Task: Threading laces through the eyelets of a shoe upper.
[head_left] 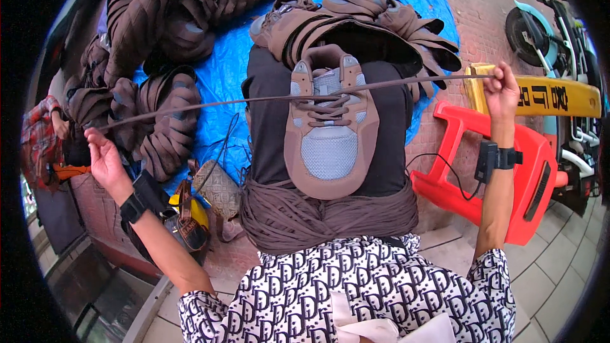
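Observation:
A brown and grey-blue shoe upper point(330, 149) rests on my dark-trousered lap, its toe toward me. Its brown shoelace point(254, 98) criss-crosses the lower eyelets, and both long ends are drawn out tautly to the sides. My left hand point(108, 162), far out to the left, is closed on one end. Out to the right and a little higher, my right hand point(502, 92) pinches the other end. A thick bundle of loose brown laces point(318, 216) lies across my lap between the upper and my patterned shirt.
Stacked brown shoe uppers point(171, 19) cover much of the blue tarp point(232, 76); more uppers point(368, 25) lie beyond my knees. A red plastic stool point(527, 184) stands right, with a yellow sign point(546, 95) behind it. Bags point(190, 216) sit left, near another person point(44, 133).

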`<state>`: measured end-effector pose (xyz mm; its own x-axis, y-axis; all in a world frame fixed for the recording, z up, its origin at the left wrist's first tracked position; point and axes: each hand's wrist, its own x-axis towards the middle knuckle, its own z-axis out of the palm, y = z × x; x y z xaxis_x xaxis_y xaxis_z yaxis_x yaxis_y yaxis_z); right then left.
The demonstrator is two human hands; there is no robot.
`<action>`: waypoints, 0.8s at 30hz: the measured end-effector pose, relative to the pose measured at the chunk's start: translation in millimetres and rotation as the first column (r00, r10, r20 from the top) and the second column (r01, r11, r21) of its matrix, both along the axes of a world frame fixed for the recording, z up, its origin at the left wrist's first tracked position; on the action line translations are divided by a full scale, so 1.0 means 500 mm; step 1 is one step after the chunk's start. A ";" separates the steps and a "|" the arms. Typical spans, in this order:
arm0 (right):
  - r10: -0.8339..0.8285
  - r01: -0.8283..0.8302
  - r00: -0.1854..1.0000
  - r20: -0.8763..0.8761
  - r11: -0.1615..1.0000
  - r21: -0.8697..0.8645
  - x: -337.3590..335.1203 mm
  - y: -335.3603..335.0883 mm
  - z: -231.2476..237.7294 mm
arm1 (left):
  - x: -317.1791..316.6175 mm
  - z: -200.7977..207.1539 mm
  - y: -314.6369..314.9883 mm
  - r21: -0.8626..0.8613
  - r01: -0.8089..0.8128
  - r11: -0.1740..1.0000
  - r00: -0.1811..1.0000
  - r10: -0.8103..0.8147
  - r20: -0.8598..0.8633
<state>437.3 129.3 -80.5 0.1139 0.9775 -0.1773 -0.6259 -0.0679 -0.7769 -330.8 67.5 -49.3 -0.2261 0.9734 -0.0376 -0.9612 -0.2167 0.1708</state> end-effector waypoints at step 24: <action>0.028 -0.039 0.979 0.202 0.998 0.051 0.167 0.026 0.058 | 0.302 0.008 0.138 0.452 -0.191 0.871 -0.851 0.083 -0.519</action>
<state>520.6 142.5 -51.4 0.1091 0.9890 -0.1001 -0.4542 -0.0400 -0.8900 -179.6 136.7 -45.5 -0.0120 0.8112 0.5846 0.9429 -0.1855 0.2767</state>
